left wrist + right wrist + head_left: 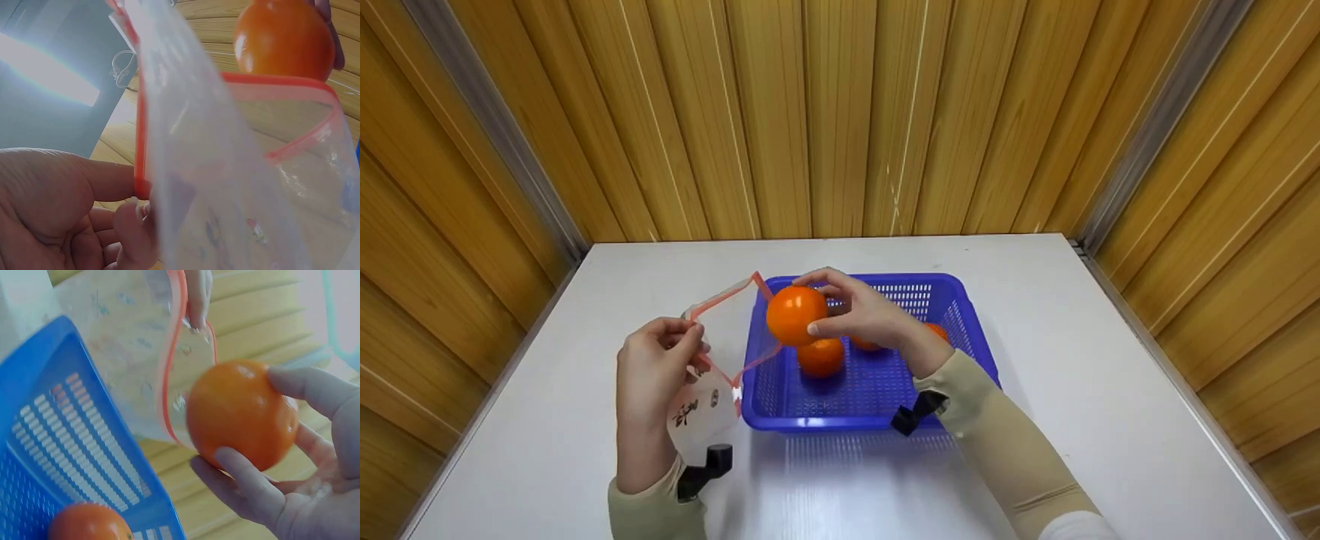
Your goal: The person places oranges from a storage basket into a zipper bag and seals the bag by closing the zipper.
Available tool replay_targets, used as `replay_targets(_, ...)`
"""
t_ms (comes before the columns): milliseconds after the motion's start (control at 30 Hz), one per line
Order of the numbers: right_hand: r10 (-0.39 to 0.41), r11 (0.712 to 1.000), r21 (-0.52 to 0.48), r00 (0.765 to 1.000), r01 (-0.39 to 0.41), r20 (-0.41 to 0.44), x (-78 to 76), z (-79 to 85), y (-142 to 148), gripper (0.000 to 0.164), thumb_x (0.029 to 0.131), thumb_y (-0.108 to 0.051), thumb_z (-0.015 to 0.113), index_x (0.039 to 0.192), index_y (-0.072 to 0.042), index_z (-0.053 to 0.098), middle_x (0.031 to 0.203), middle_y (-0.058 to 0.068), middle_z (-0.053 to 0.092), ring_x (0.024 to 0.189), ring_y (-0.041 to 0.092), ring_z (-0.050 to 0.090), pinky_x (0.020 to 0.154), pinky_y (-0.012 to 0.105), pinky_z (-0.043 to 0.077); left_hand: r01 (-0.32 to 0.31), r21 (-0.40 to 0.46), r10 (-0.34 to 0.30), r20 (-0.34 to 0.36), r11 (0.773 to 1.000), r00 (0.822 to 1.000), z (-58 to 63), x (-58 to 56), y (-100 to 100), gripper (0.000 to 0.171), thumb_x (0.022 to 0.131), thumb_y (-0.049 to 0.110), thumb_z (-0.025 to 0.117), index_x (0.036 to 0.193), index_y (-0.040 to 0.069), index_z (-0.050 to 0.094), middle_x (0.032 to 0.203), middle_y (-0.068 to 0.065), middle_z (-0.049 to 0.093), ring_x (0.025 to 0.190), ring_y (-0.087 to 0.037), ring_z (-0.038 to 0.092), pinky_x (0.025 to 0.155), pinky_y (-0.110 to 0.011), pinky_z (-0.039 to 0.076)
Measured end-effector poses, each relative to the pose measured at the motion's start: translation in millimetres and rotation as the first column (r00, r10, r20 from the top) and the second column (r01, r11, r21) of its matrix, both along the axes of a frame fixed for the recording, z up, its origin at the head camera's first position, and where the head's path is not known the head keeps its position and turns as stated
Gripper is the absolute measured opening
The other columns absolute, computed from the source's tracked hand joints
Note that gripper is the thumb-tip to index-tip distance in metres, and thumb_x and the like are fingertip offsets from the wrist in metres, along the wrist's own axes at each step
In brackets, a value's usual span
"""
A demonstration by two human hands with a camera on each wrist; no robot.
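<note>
In the head view my left hand [656,367] pinches the red-edged rim of a clear zip bag [709,409], whose mouth gapes toward the right. My right hand [859,307] grips an orange [796,315] between thumb and fingers, level with the bag's mouth and over the left side of a blue plastic basket [870,426]. The right wrist view has the orange [242,416] right beside the bag's red rim [167,377]. From the left wrist, the orange [284,42] appears beyond the bag's open mouth. Small printed pictures show on the bag.
Inside the basket lie several more oranges, one near its left side [820,358] and others partly hidden behind my right hand and wrist. The basket stands on a white table [1080,360]. Wood-patterned walls [840,120] enclose the table at the back and both sides.
</note>
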State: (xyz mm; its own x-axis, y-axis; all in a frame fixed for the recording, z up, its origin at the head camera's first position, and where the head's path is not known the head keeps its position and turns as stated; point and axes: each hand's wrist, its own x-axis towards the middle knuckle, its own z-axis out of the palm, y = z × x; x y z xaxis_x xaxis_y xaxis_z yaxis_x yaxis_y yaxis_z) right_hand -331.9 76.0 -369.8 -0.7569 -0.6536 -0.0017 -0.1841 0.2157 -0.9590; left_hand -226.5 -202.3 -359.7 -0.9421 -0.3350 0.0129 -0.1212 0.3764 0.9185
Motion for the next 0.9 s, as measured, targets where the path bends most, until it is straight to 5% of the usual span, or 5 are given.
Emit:
replay_targets(333,-0.039,0.994,-0.104,0.990,0.025,-0.137,18.8,0.7,-38.7,0.060,0.088,-0.012,0.080,0.142,-0.017,0.055,0.142,0.011,0.058,0.126,0.031,0.064,0.106,0.044,0.055,-0.002,-0.003,0.002,0.005,1.000,1.000,0.0,-0.5,0.8,0.026,0.099,0.021,0.068,0.112,-0.002,0.067,0.082,-0.008,0.072,0.056,-0.011,0.066,0.050,-0.019,0.054)
replay_targets(533,0.007,1.000,-0.009,0.976,-0.009,-0.217,25.6,-3.1,-55.9,0.062,0.089,-0.017,0.080,0.145,-0.021,0.053,0.147,0.006,0.055,0.130,0.025,0.060,0.112,0.041,0.050,0.006,-0.009,-0.006,0.018,1.000,1.000,0.5,-0.3,0.4,0.028,0.100,0.023,0.068,0.113,-0.002,0.067,0.082,-0.009,0.071,0.056,-0.011,0.066,0.051,-0.019,0.054)
replay_targets(900,0.102,0.992,0.101,0.961,-0.078,-0.256,33.4,-11.2,-72.1,0.065,0.093,-0.017,0.076,0.152,-0.023,0.050,0.148,0.006,0.056,0.122,0.023,0.062,0.102,0.035,0.056,0.028,-0.024,-0.028,0.004,0.999,1.000,1.3,1.7,-0.8,0.027,0.100,0.021,0.067,0.112,-0.003,0.067,0.081,-0.009,0.071,0.055,-0.011,0.065,0.051,-0.019,0.054)
